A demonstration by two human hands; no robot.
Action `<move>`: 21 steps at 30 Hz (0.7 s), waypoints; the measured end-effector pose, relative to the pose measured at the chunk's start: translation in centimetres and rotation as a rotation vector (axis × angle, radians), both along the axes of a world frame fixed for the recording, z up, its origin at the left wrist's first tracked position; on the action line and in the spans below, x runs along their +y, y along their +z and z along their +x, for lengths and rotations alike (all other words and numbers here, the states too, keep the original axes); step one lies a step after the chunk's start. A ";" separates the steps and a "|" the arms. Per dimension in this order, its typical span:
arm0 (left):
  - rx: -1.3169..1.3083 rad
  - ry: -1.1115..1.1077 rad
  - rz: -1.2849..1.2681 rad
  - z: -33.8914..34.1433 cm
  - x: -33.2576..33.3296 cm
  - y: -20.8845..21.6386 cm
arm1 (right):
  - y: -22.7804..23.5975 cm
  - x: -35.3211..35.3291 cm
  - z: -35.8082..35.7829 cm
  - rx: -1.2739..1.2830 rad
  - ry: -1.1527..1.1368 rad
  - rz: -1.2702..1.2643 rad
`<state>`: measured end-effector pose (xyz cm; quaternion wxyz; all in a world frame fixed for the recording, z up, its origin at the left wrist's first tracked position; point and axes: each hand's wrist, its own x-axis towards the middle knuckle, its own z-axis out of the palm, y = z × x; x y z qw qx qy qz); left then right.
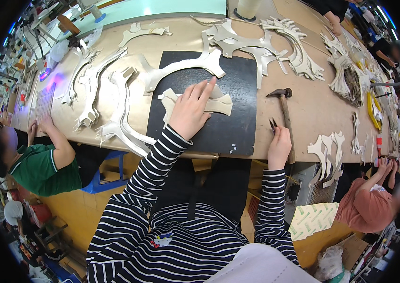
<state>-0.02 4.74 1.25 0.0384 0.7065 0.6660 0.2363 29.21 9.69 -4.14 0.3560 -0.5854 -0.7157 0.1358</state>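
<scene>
My left hand (191, 107) lies over a cream-white, branched cut piece (221, 104) on the black mat (230, 134). Its fingers are stretched out and press on the piece, hiding part of it. Just above the fingertips, a larger curved white piece (181, 67) crosses the mat's far edge. At the mat's right side, my right hand (280, 144) is closed on a small tool with two dark pointed tips (273, 124); tweezers or snips, I cannot tell which. Beside that hand, a hammer (285, 113) with a wooden handle lies on the brown-covered table.
Stacks of similar white pieces lie left (123, 108), at the back (242, 40) and right (325, 153). Small pale scraps (233, 148) sit near the mat's front edge. A person in green (44, 165) works at left, another in a reddish top (367, 205) at right. A blue stool (108, 177) stands below.
</scene>
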 end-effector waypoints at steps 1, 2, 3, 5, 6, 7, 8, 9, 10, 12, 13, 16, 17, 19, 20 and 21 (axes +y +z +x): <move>-0.025 -0.005 0.073 0.0 -0.2 -0.4 | 0.3 -0.2 -0.2 0.118 -0.044 -0.080; 0.033 0.005 0.070 0.0 -0.3 -0.8 | 0.8 -0.8 -0.3 0.190 -0.061 -0.182; -0.007 -0.001 0.065 0.0 -0.5 -1.1 | 1.2 -1.3 -0.5 0.282 -0.048 -0.224; -0.085 -0.017 0.030 0.1 -0.8 -1.6 | 1.9 -2.6 -1.0 0.479 -0.054 -0.351; -0.085 -0.010 0.073 0.3 -0.9 -1.8 | 2.3 -3.2 -1.2 0.508 -0.056 -0.417; -0.084 -0.007 0.068 0.4 -0.9 -1.9 | 2.6 -3.8 -1.5 0.499 -0.008 -0.383; -0.091 -0.004 0.064 0.6 -1.0 -1.8 | 2.9 -4.4 -1.8 0.487 0.022 -0.366; -0.106 -0.003 0.056 0.7 -1.0 -1.6 | 3.2 -4.9 -2.1 0.468 0.068 -0.341; -0.098 -0.026 0.092 0.7 -1.0 -1.4 | 3.4 -5.4 -2.3 0.516 0.040 -0.402; -0.099 -0.073 0.152 0.6 -1.0 -0.4 | 4.0 -6.2 -2.6 0.540 0.065 -0.468; -0.098 -0.097 0.204 0.5 -1.1 0.3 | 4.3 -6.4 -2.8 0.540 0.051 -0.510; -0.095 -0.127 0.362 0.3 -1.8 2.6 | 5.4 -6.9 -3.0 0.729 0.097 -0.541; -0.062 -0.143 0.397 0.3 -2.1 3.3 | 5.9 -7.0 -3.0 0.786 0.078 -0.604; -0.014 -0.151 0.451 0.6 -2.9 4.5 | 6.9 -7.1 -3.2 0.885 0.223 -0.661; -0.003 -0.157 0.458 0.8 -3.3 4.8 | 7.4 -7.2 -3.4 0.933 0.279 -0.704; 0.009 -0.163 0.465 1.0 -3.6 5.0 | 7.7 -7.4 -3.8 0.992 0.324 -0.765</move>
